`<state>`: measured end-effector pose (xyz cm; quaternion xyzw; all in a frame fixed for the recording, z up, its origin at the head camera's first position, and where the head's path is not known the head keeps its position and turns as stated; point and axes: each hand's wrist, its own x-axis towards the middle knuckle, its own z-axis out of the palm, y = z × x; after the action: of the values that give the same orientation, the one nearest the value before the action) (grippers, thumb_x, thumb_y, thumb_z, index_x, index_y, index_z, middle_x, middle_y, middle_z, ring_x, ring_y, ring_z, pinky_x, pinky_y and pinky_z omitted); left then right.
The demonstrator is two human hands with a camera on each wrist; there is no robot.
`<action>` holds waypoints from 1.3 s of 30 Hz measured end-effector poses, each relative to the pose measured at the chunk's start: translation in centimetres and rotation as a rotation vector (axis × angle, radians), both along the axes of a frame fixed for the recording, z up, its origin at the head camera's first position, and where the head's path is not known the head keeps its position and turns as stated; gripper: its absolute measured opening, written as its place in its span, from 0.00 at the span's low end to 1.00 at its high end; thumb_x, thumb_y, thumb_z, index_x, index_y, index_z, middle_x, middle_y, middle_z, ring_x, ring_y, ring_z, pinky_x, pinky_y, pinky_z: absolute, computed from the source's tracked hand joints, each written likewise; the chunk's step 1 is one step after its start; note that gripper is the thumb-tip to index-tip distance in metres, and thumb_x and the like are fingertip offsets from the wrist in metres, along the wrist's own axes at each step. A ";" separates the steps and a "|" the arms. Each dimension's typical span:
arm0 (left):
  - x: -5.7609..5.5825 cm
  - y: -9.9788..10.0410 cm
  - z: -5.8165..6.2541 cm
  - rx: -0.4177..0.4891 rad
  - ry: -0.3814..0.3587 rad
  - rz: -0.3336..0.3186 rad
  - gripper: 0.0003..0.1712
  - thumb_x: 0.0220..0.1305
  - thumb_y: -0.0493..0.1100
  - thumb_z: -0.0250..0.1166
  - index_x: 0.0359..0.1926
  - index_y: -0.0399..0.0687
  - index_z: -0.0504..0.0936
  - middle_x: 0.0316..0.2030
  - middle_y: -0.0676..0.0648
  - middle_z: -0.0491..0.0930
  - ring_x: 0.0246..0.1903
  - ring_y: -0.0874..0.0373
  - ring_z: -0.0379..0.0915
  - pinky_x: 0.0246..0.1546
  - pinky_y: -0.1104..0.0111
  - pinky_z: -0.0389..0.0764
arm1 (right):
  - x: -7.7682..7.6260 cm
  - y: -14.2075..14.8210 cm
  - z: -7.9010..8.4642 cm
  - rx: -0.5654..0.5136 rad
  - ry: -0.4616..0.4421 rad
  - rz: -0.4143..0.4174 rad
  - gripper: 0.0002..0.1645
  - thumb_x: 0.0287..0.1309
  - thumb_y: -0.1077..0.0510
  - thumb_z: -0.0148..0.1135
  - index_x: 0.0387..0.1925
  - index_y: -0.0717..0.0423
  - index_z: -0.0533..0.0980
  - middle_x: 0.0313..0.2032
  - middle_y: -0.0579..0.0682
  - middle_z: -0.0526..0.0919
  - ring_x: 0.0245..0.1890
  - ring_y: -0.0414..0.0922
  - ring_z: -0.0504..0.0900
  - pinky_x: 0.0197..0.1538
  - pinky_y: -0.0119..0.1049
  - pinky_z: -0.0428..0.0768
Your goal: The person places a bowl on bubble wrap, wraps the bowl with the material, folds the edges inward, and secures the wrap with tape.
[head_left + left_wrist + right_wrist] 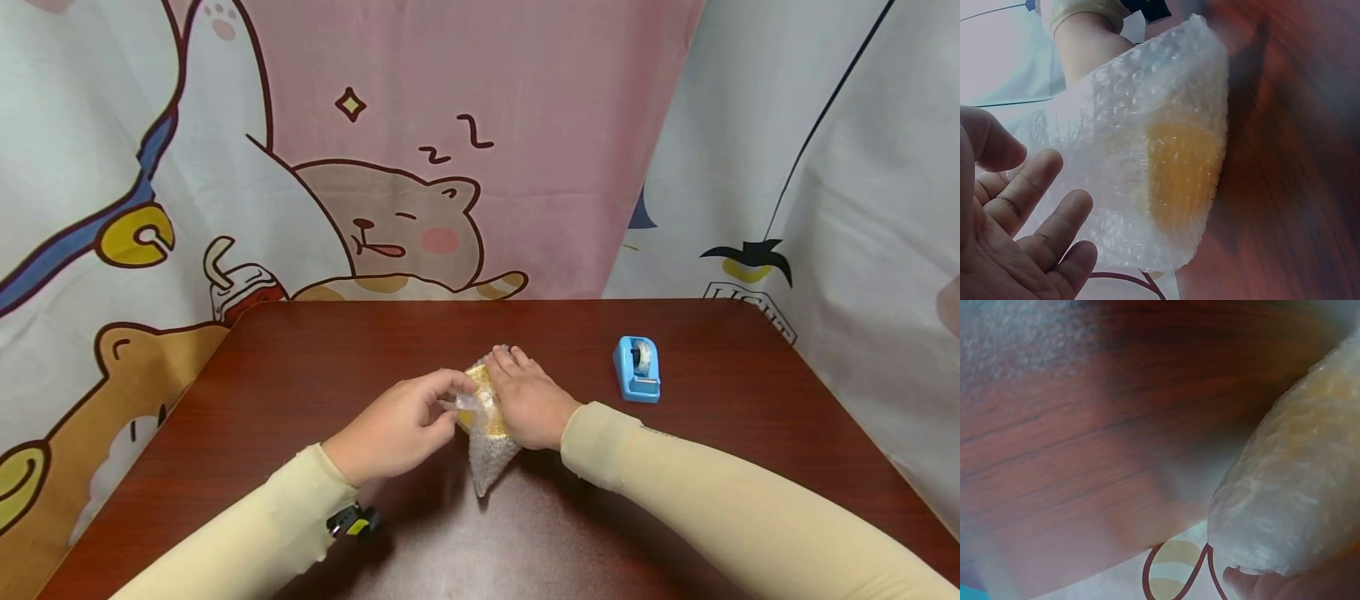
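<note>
Clear bubble wrap [491, 464] encloses a yellow item [1185, 178] between the two hands, around the middle of the bench [330, 350]; whether the bundle rests fully on the surface or is partly raised, I cannot tell. It looks light, with a soft, springy and slightly slippery skin over what may be a stiffer core; whether the contents are fragile is hidden. The sides over the yellow part seem the best hold, since the loose corner pointing to the near side would probably just fold. The right hand [534, 406] lies flat along the bundle's right side, fingers straight, its grip not closed round it. The left hand [405, 421] has a loose grip, thumb and forefinger apart at the left edge. Farther right, well apart from the hands, a blue tape dispenser [639, 392] holds a roll of tape [642, 357].
</note>
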<state>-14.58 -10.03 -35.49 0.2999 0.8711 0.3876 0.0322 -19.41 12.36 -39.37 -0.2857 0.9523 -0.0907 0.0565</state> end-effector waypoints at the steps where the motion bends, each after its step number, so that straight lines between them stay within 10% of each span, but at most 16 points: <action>1: -0.1 0.1 -0.1 -0.002 0.004 -0.002 0.23 0.70 0.33 0.60 0.64 0.45 0.78 0.62 0.46 0.83 0.56 0.54 0.85 0.59 0.52 0.85 | 0.0 0.0 0.0 0.002 -0.001 0.001 0.35 0.81 0.56 0.45 0.80 0.70 0.55 0.81 0.67 0.53 0.83 0.65 0.51 0.81 0.61 0.58; 26: -1.4 1.4 -2.2 -0.115 0.114 0.020 0.29 0.68 0.35 0.67 0.69 0.44 0.74 0.65 0.48 0.80 0.52 0.56 0.83 0.54 0.59 0.84 | -0.2 0.4 0.1 0.020 0.026 0.095 0.44 0.62 0.68 0.56 0.78 0.74 0.57 0.80 0.69 0.57 0.83 0.61 0.51 0.85 0.57 0.48; 39: -2.0 1.7 -3.6 -0.115 0.120 0.030 0.36 0.69 0.38 0.69 0.75 0.47 0.67 0.64 0.48 0.81 0.61 0.54 0.82 0.60 0.57 0.84 | -0.3 0.7 0.0 -0.196 -0.084 0.011 0.45 0.59 0.73 0.45 0.80 0.73 0.51 0.80 0.69 0.56 0.82 0.67 0.50 0.83 0.58 0.53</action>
<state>-16.54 -8.28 -39.10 0.3072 0.8967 0.3187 -0.0084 -19.75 13.04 -39.42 -0.2912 0.9341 -0.1949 0.0688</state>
